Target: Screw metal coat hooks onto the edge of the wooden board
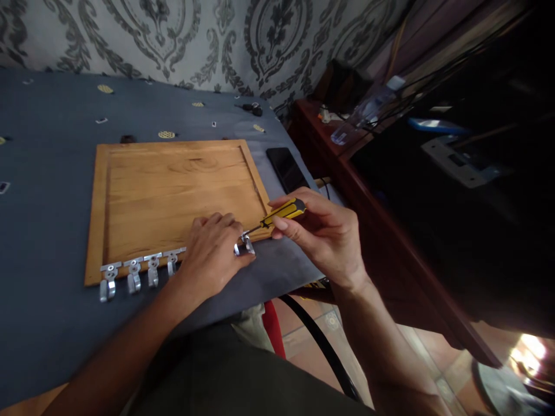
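Note:
A framed wooden panel (173, 196) lies on the blue patterned cloth, with several silver metal hooks (134, 276) along its near edge. My left hand (214, 248) rests over that edge, its fingers closed around a silver hook (248, 245) near the right corner. In my right hand (325, 234) is a yellow and black screwdriver (284, 212), pinched between thumb and fingers. The screwdriver's shaft slants down to the left and its tip meets the hook my left hand holds. The exact contact point is too small to make out.
A black phone (287, 169) lies right of the panel. Keys (252, 108) are at the back of the cloth (39, 150). To the right, a dark red wooden desk (368, 193) carries a clear plastic bottle (366, 112) and cables.

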Tool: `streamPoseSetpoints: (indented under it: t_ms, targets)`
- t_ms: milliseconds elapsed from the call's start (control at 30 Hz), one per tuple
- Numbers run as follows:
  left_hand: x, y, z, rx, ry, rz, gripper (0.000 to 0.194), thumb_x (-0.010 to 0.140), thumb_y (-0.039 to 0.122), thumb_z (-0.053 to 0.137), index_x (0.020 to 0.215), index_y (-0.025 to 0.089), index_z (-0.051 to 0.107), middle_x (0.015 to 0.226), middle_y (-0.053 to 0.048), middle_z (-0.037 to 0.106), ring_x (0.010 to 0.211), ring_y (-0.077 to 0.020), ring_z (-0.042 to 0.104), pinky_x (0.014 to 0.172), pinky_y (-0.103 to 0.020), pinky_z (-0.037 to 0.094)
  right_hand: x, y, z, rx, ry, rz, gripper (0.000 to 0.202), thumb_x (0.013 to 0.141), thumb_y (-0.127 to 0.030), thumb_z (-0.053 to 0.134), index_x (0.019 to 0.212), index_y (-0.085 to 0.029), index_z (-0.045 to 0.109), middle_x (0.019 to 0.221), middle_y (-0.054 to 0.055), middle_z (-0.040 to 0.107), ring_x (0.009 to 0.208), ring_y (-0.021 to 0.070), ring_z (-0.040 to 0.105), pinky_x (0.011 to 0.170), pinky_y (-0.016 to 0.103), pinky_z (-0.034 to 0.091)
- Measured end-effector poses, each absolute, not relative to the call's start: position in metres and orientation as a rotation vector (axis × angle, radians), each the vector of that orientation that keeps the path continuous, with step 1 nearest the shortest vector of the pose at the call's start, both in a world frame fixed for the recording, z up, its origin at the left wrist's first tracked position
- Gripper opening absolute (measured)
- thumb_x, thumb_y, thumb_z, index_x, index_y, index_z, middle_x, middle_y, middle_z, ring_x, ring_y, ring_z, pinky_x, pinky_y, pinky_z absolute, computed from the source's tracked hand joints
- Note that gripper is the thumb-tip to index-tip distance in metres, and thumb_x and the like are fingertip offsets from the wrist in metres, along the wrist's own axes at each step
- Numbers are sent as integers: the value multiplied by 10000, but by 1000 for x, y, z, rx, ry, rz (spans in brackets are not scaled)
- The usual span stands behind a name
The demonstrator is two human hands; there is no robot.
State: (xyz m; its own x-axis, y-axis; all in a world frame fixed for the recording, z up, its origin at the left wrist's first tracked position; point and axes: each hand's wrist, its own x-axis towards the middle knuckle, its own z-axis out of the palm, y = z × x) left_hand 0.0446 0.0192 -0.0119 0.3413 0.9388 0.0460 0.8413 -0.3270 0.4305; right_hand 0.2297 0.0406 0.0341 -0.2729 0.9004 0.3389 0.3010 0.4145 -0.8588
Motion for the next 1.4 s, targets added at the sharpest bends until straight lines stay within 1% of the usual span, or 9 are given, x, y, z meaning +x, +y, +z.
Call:
streamPoseSetpoints:
  t_ms: [67, 233, 367, 567, 700, 867, 1000, 1200, 1400]
  targets:
    - [44, 19, -12, 2281, 1570, 430, 240, 834, 385, 802, 894, 200, 661, 1018, -73, 720, 1005, -306, 652, 846, -455, 449, 230, 42, 34, -1026, -1798, 855, 232, 856, -423, 807, 920, -204, 763, 821, 4, 684, 634, 120, 656, 591, 275, 551]
    - [44, 19, -14, 2289, 1570, 434, 239, 834, 383, 801, 918, 199, 672, 1052, -85, 723, 1023, -317, 652, 856, -468, 454, 227, 43, 28, -1025, -1819, 705, 230, 829, -407, 838, 809, -210, 720, 737, -16, 640, 634, 116, 612, 581, 273, 509]
    - [45, 19, -14, 2287, 1569, 429, 275, 823, 395, 813, 961, 193, 686, 1056, -88, 728, 1033, -325, 658, 869, -475, 463, 226, 42, 25, -1059, -1811, 678, 255, 829, -416, 836, 796, -207, 694, 744, -15, 619, 627, 116, 594, 565, 279, 494]
    - [44, 19, -13, 2281, 1569, 419, 265, 825, 392, 813, 950, 200, 681, 1065, -81, 731, 1048, -325, 657, 869, -474, 463, 228, 42, 23, -1088, -1820, 660, 287, 826, -439, 833, 771, -209, 671, 732, -12, 616, 622, 119, 584, 556, 279, 499]
    - [44, 19, -13, 2288, 1569, 418, 276, 827, 401, 817, 952, 194, 684, 1066, -83, 727, 1043, -324, 660, 862, -470, 459, 227, 39, 23, -1050, -1827, 611, 214, 848, -375, 823, 806, -213, 689, 761, -3, 639, 638, 129, 613, 568, 289, 520]
    - [43, 19, -12, 2293, 1560, 396, 285, 830, 404, 820, 954, 187, 683, 1044, -75, 717, 1047, -321, 655, 855, -460, 453, 231, 33, 25, -956, -1752, 417, 66, 928, -294, 732, 968, -247, 708, 893, 9, 678, 734, 151, 681, 604, 300, 555]
    - [44, 19, -9, 2274, 1561, 364, 272, 839, 397, 814, 945, 184, 681, 1051, -70, 713, 1050, -316, 650, 857, -462, 448, 233, 30, 24, -970, -1801, 395, 21, 944, -259, 691, 945, -239, 684, 860, 4, 655, 733, 155, 669, 602, 302, 532]
    - [45, 20, -8, 2280, 1561, 347, 275, 846, 402, 807, 949, 178, 687, 1051, -74, 706, 1053, -324, 644, 864, -475, 447, 234, 28, 20, -1011, -1800, 470, 31, 955, -220, 662, 928, -233, 656, 854, -6, 630, 720, 135, 639, 633, 297, 517]
    - [44, 20, -11, 2283, 1558, 372, 265, 836, 390, 816, 931, 180, 685, 1027, -69, 702, 1033, -320, 645, 852, -469, 441, 234, 27, 18, -1023, -1820, 482, 12, 956, -224, 663, 951, -233, 657, 854, -9, 623, 745, 137, 625, 675, 313, 504]
